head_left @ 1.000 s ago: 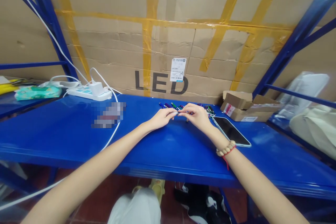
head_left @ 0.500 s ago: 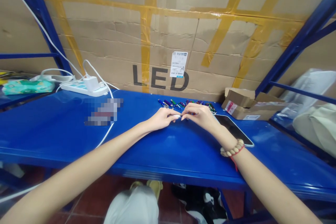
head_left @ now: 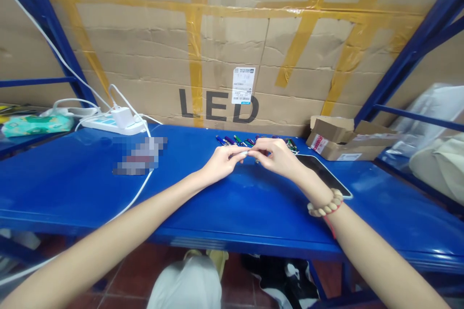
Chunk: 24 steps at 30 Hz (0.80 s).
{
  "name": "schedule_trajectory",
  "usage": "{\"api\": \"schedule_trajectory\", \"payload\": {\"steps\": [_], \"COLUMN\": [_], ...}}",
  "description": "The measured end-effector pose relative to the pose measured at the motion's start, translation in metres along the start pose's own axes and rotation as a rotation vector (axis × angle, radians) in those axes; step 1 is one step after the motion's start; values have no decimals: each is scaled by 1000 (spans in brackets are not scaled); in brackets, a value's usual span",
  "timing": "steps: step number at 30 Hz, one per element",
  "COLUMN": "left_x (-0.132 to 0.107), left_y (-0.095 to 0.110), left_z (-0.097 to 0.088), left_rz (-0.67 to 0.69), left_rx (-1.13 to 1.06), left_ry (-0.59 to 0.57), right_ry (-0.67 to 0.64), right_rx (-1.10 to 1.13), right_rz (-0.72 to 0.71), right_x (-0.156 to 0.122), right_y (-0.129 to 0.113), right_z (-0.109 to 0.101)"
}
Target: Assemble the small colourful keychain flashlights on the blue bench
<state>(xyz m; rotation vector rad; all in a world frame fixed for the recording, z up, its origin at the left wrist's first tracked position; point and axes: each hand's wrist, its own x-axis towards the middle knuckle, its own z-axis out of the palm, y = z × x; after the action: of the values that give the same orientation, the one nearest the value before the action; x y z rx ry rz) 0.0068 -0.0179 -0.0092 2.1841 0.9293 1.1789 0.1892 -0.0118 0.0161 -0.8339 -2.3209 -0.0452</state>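
My left hand (head_left: 221, 161) and my right hand (head_left: 277, 154) meet over the blue shelf (head_left: 232, 203), fingertips pinched on the two ends of a small silver stick-shaped item (head_left: 247, 153). What it is I cannot make out. Just behind the hands lies a row of small coloured pen-like pieces (head_left: 250, 141), blue, purple and green, against the cardboard wall. A bead bracelet (head_left: 324, 206) sits on my right wrist.
A dark tablet (head_left: 324, 174) lies right of my hands, an open cardboard box (head_left: 337, 145) behind it. A white power strip (head_left: 114, 124) with charger and cable (head_left: 134, 195) sits at the back left. A large "LED" carton (head_left: 232, 58) forms the back wall.
The hands stay joined on the small item and have lifted slightly toward the row of pieces. The camera has tilted a little.
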Motion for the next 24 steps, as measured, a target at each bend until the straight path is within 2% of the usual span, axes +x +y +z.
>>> {"api": "schedule_trajectory", "payload": {"steps": [8,15,17,21,24], "left_x": [2,7,9,13,16], "left_y": [-4,-3,-4,-7,-12], "left_z": [-2,0,-3,-14,-22], "left_rz": [94,-62,-111,-173,-225], "left_rx": [145,36,-19,-148,-239], "left_ry": [-73,-91,-51,96,213], "right_ry": [-139,-172,-121,101,138], "right_rx": [216,237,257,233,187], "right_rz": [160,283,333,438,488], "right_x": [1,-1,-1,-1,-2], "right_y": [1,9,11,21,29], "right_z": [11,13,11,6,5]}}
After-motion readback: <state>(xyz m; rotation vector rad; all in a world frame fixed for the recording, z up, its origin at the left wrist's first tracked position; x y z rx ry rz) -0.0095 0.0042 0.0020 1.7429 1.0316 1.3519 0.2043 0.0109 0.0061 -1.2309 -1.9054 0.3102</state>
